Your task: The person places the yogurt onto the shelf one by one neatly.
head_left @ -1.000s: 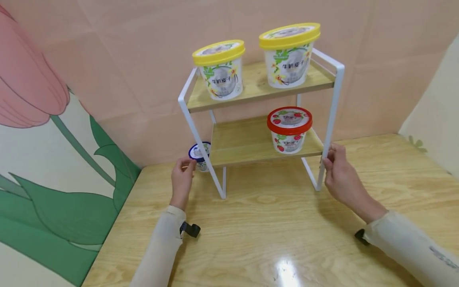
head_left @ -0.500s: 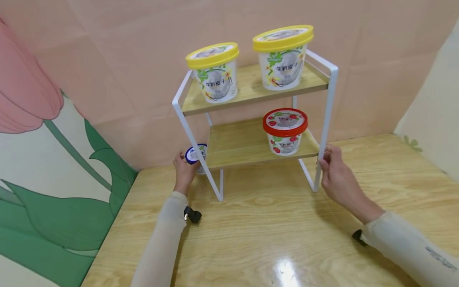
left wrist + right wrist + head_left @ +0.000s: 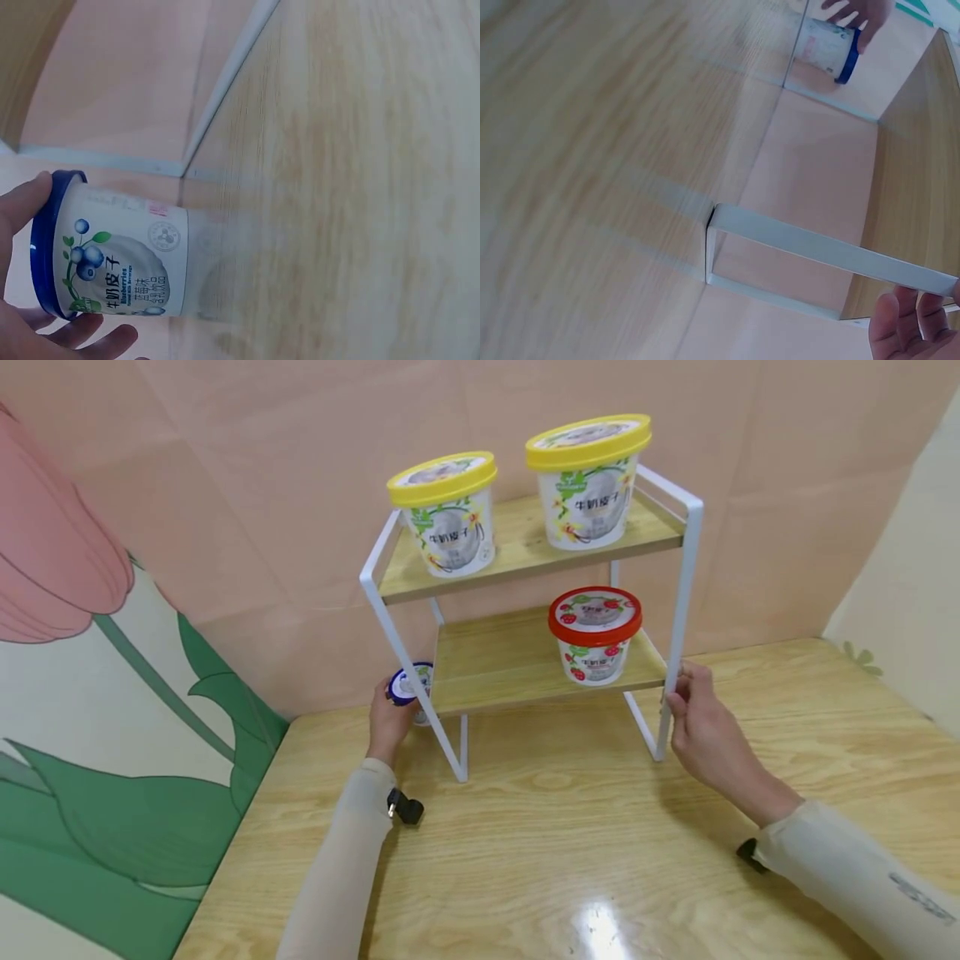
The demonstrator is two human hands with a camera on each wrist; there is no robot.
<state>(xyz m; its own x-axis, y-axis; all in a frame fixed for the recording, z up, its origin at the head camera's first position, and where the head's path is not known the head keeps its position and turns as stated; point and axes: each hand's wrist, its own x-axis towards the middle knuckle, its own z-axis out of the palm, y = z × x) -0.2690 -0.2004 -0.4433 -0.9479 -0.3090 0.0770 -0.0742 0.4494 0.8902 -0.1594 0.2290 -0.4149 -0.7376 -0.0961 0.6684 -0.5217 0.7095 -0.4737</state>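
Observation:
At the lower left of the two-tier shelf rack (image 3: 517,572), my left hand (image 3: 390,718) holds a white ice-cream cup with a blue lid (image 3: 405,683), partly hidden behind the rack's left leg. In the left wrist view, my thumb and fingers (image 3: 109,343) lie on either side of the blueberry-printed cup (image 3: 124,259) near its lid, and its base meets the table. My right hand (image 3: 705,727) grips the rack's white right leg (image 3: 678,627); the right wrist view shows curled fingers (image 3: 909,319) at that metal bar.
Two yellow-lidded cups, one left (image 3: 450,518) and one right (image 3: 592,485), stand on the top shelf. A red-lidded cup (image 3: 596,635) sits at the right of the lower shelf. The wooden table (image 3: 540,843) meets a pink backdrop (image 3: 300,485) behind.
My left hand has moved forward from in front of the blue-lidded cup to around it. My right hand stays on the leg. The head view has shifted slightly.

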